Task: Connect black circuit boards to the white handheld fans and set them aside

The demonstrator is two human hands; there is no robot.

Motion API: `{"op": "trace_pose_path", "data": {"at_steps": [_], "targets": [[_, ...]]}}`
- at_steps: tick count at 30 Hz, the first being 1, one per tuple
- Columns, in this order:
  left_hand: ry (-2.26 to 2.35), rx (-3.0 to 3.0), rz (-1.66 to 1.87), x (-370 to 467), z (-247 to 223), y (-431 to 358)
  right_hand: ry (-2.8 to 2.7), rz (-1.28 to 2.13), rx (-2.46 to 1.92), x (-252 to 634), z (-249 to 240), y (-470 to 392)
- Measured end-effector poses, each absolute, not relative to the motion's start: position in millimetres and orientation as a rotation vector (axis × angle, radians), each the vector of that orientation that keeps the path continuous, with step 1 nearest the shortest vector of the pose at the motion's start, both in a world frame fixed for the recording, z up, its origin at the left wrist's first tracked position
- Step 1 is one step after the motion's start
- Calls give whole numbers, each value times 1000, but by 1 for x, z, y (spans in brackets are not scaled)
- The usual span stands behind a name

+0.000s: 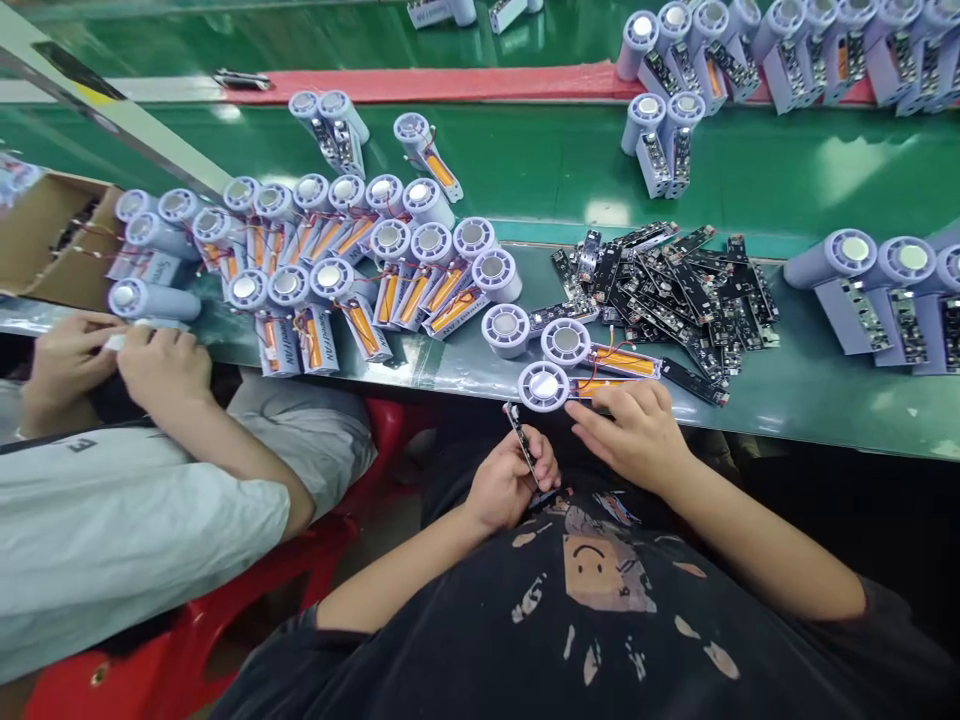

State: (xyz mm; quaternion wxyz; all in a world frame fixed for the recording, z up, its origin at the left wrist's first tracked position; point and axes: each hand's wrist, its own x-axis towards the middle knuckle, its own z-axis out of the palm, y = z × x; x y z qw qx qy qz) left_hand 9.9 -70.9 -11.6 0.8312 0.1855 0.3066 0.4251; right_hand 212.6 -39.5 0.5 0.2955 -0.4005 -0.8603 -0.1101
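Note:
A narrow black circuit board [521,440] is pinched upright in my left hand [514,478], just below the table edge. My right hand [637,435] is at the handle of a lilac handheld fan [544,387], its fingers curled over the handle's end and partly hiding it. That fan's open handle shows an orange battery and red wires. Right behind it lies a second open fan [565,342], with wires over its orange battery. Beyond my right hand a pile of black circuit boards [675,285] covers part of the table.
Several open fans [431,245] crowd the table to the left. Fans with boards fitted [855,255] stand at the right and along the red strip [450,84]. A co-worker's hands [165,365] work at the left, near a cardboard box [56,240]. A red stool [262,580] stands below.

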Motion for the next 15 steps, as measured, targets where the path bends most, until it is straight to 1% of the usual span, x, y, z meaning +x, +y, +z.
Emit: {"op": "trace_pose_path", "data": {"at_steps": [4, 9, 15], "targets": [[541, 344, 838, 5, -13, -72, -2325, -421, -1040, 211, -4, -30], [533, 405, 857, 7, -18, -75, -2444, -459, -980, 214, 2, -24], [794, 659, 893, 3, -22, -76, -2451, -558, -947, 217, 6, -22]]}}
